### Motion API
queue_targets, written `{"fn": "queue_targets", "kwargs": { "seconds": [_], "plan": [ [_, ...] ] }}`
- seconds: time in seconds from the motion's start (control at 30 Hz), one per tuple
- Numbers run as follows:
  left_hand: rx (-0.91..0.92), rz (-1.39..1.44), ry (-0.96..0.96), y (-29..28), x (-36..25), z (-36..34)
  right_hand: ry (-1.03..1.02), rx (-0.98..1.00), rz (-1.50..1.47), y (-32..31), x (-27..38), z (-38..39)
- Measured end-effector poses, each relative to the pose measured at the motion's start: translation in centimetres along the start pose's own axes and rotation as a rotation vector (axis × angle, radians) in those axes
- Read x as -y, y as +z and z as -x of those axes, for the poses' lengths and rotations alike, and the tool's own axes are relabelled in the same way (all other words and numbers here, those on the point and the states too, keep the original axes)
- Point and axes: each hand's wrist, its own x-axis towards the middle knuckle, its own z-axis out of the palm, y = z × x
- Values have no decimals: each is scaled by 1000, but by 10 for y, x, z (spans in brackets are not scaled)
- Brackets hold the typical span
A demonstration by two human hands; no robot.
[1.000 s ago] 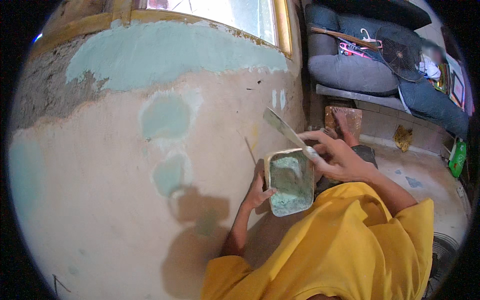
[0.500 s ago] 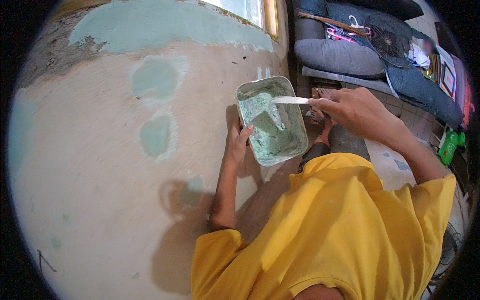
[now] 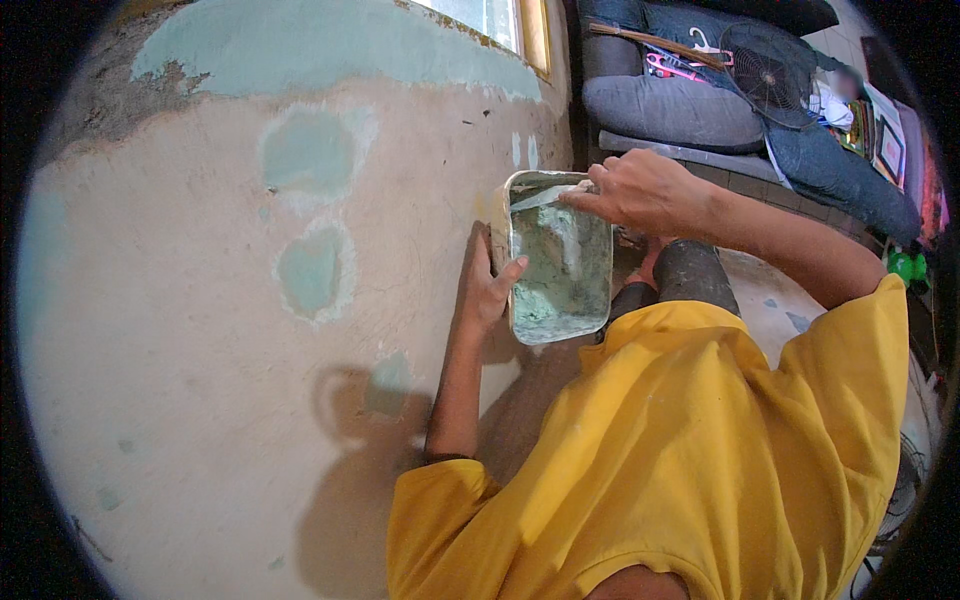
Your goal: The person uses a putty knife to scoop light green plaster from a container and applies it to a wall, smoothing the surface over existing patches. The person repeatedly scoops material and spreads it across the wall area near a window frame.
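Observation:
A rectangular tub [image 3: 594,285] with worn pale edges holds light green putty [image 3: 540,245] smeared over its bottom and sides. My left hand [image 3: 492,290] grips the tub from its left side, thumb over the rim. Above the tub's far right corner, my right hand [image 3: 640,190] is closed on a putty knife [image 3: 542,198]. The knife's pale blade points left, inside the tub near its far end. My fingers cover the knife's handle.
To the left stretches a beige wall [image 3: 180,380] with green putty patches [image 3: 310,270]. At the top is a window frame [image 3: 535,40]. A dark sofa [image 3: 670,110] at upper right bears a fan [image 3: 768,75], a broom [image 3: 650,42] and other items. A green object [image 3: 905,266] stands at far right.
My right hand has moved left and inward over the tub, bringing the knife toward its far end. The tub has shifted slightly and turned more upright in view.

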Motion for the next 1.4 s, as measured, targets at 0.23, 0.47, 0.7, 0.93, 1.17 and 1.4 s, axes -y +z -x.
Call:
{"fn": "queue_targets", "kwargs": {
  "seconds": [0.23, 0.47, 0.7, 0.93, 1.17, 1.4],
  "plan": [
    [13, -150, -41, -1, -24, 14, 82, 16, -105, -6, 14, 13],
    [-114, -279, 32, 10, -38, 23, 152, 59, -20, -13, 30, 16],
    [-147, -352, 25, 11, -47, 25, 234, 225, -85, -28, 16, 18],
    [-182, -312, 98, 11, -36, 25, 301, 136, -290, -22, -3, 19],
    [-158, -186, 138, 15, -35, 27, 187, 90, -368, -29, -17, 22],
    [-223, -195, -42, 3, -31, 30, 171, 222, -291, -30, 5, 25]
  ]
}}
